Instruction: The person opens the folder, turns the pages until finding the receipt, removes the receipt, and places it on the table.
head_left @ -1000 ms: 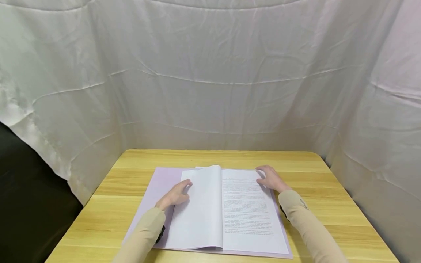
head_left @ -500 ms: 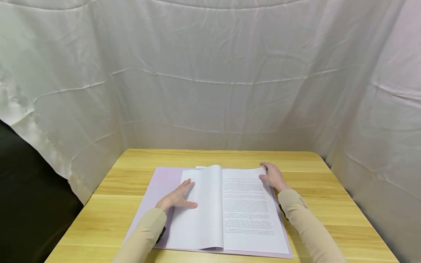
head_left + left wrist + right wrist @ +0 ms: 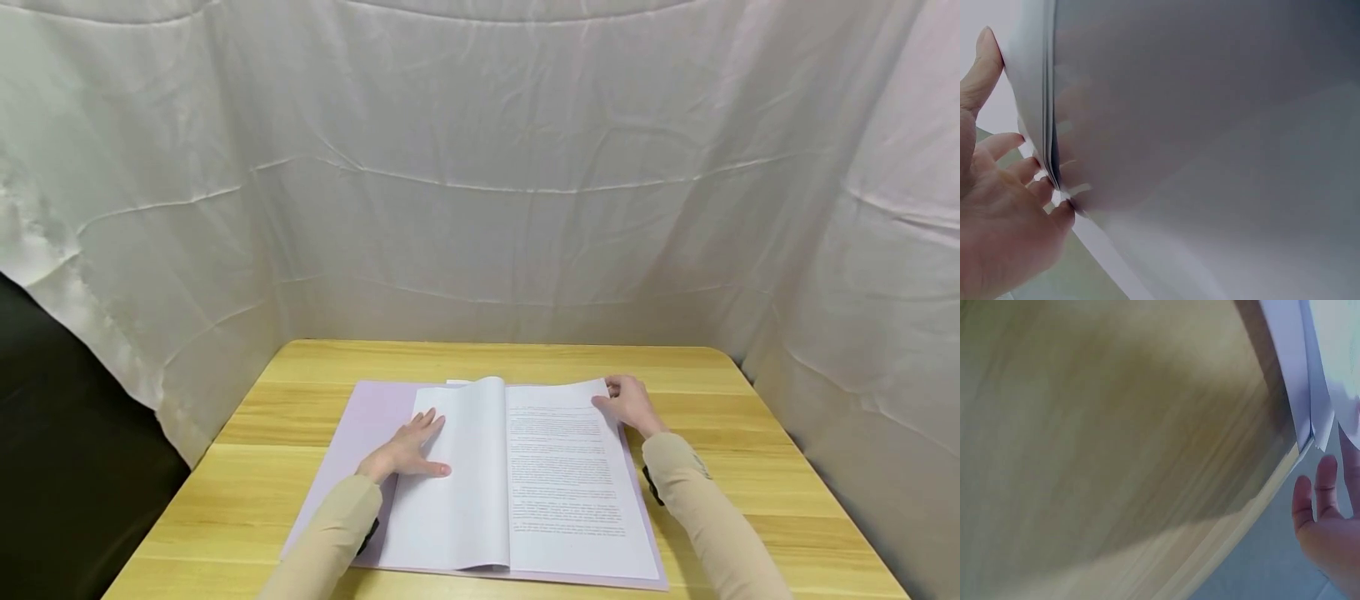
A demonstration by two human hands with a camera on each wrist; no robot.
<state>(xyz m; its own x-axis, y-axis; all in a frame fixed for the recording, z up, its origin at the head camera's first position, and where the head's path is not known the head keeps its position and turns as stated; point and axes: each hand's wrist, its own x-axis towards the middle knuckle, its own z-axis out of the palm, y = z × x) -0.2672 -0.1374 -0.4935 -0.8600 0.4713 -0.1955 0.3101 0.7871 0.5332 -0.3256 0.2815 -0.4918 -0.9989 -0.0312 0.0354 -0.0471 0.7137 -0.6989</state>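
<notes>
A lavender folder (image 3: pixel 375 412) lies open in the head view, with white sheets inside. Blank page backs (image 3: pixel 472 483) fill its left half, curving up at the fold. On the right lies a printed page (image 3: pixel 566 467) with lines of small text. My left hand (image 3: pixel 408 454) rests with spread fingers on the blank side, thumb out toward the fold. My right hand (image 3: pixel 630 407) pinches the printed page's top right corner, which is slightly raised. In the right wrist view, part of that hand (image 3: pixel 1332 525) shows beside a lifted paper corner (image 3: pixel 1344 394); its thumb is hidden.
The folder sits on a wood-grain table (image 3: pixel 750 467) with rounded far corners. A small white tab (image 3: pixel 456 382) sticks out above the pages. Pale cloth curtains (image 3: pixel 525 208) hang behind and at both sides; something black (image 3: pixel 67 450) stands at the left.
My right hand has moved slightly right and closed on the printed page's top corner, which has risen a little. My left hand has spread its thumb and fingers over the blank page.
</notes>
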